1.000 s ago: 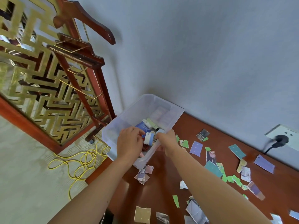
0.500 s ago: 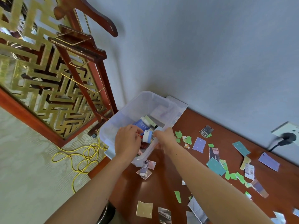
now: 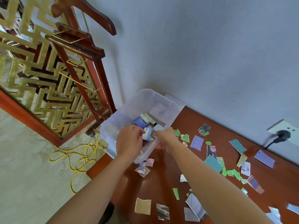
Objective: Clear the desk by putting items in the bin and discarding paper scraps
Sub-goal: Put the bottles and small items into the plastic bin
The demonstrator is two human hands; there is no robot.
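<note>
While the left hand [image 3: 129, 142] hangs over the bin [image 3: 124, 113] with its fingers curled against a small blue-banded bottle [image 3: 148, 134], though I cannot tell whether it pinches it, the right hand [image 3: 165, 137] grips the bin's near wall, fingers wrapped over the rim. Inside lie a blue packet [image 3: 138, 122] and a pale tube [image 3: 147, 118]. That translucent bin sits at the left end of the bench [image 3: 159, 183], by the wall. Paper scraps [image 3: 196, 142] litter the wood to its right. A yellow cable [image 3: 80, 156] loops on the floor.
</note>
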